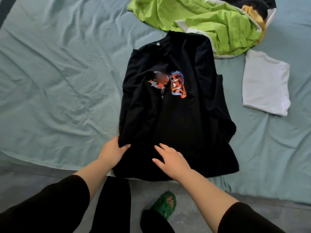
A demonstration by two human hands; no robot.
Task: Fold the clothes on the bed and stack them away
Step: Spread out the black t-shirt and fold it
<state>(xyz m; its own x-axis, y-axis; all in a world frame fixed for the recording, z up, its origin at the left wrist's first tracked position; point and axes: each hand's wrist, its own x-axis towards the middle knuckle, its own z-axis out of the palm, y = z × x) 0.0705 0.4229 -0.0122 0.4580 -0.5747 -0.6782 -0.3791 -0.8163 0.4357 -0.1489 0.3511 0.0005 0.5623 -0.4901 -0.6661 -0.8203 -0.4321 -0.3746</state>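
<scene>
A black T-shirt (176,115) with a red and blue print lies on the bed, collar away from me, both sides folded in over the middle. My left hand (112,152) grips the folded left edge near the hem, thumb on top. My right hand (171,159) rests flat on the lower part of the shirt with fingers spread. A folded white garment (265,83) lies to the right of the shirt. A green garment (210,21) is heaped at the far right, with a dark and yellow item (254,9) behind it.
The bed wears a wrinkled pale green sheet (58,73). Its near edge runs just under the shirt's hem. Below it is grey floor, my dark trousers and a foot in a green slipper (165,206).
</scene>
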